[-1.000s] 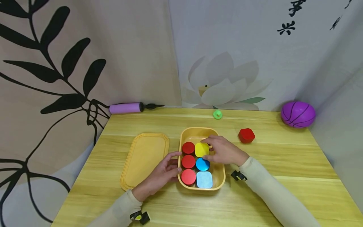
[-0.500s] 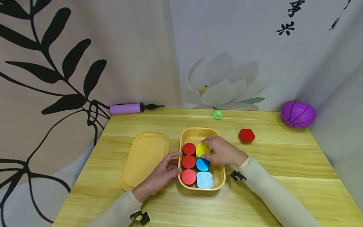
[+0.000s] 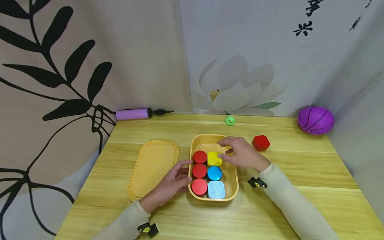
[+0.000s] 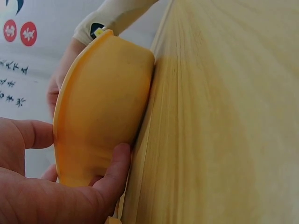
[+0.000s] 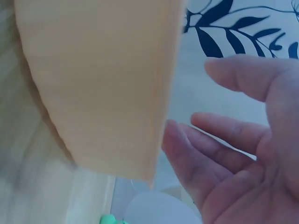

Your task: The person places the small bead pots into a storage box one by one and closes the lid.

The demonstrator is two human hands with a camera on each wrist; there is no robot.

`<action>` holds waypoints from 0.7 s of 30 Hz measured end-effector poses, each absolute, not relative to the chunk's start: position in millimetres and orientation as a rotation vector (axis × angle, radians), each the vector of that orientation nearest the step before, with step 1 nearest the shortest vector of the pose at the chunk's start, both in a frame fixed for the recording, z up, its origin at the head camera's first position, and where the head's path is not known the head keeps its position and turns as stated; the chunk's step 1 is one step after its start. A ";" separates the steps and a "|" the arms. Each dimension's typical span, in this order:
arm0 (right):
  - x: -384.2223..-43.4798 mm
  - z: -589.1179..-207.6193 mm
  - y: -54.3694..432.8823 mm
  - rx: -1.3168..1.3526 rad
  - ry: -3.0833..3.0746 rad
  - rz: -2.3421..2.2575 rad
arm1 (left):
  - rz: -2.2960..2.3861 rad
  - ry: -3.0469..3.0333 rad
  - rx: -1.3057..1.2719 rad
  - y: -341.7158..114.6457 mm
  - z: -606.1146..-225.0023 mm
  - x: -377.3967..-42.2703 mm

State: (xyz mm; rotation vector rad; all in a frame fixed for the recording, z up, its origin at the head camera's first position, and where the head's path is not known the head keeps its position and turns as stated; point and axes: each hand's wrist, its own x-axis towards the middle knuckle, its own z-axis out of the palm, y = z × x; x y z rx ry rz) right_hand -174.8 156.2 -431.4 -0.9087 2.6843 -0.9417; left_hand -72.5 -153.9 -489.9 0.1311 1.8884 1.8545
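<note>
A yellow-orange plastic box (image 3: pixel 233 186) holds a left column of red round blocks (image 3: pixel 199 171). Beside them run a yellow scalloped block (image 3: pixel 214 159), a blue round block (image 3: pixel 214 173) and a pale blue square block (image 3: pixel 216 190). My left hand (image 3: pixel 173 181) rests its fingertips against the box's left wall; in the left wrist view its spread fingers touch the outside wall (image 4: pixel 103 102). My right hand (image 3: pixel 243 153) hovers over the box's right rim, by the yellow block. Its fingers are parted with nothing between them in the right wrist view.
Left of the box lies its matching lid (image 3: pixel 156 166). A red many-sided block (image 3: pixel 261 143) sits to the back right, with a purple ball (image 3: pixel 316 120) beyond. Along the back edge are a small green duck toy (image 3: pixel 230 120) and a purple hand pump (image 3: pixel 135 114).
My right hand has let go of the yellow block and drawn back up and to the right. The yellow block stays in the box, and my left hand keeps its place.
</note>
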 end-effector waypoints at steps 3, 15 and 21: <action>-175.9 -427.1 163.3 -0.905 2.710 -1.020 | 1.855 1.888 0.134 -154.1 -489.5 -72.6; -177.2 -425.3 202.3 -0.860 2.928 -1.158 | 1.841 1.888 0.132 -152.0 -489.7 -74.4; -180.0 -432.7 229.8 -0.757 3.048 -1.111 | 1.829 1.897 0.110 -152.4 -490.8 -73.6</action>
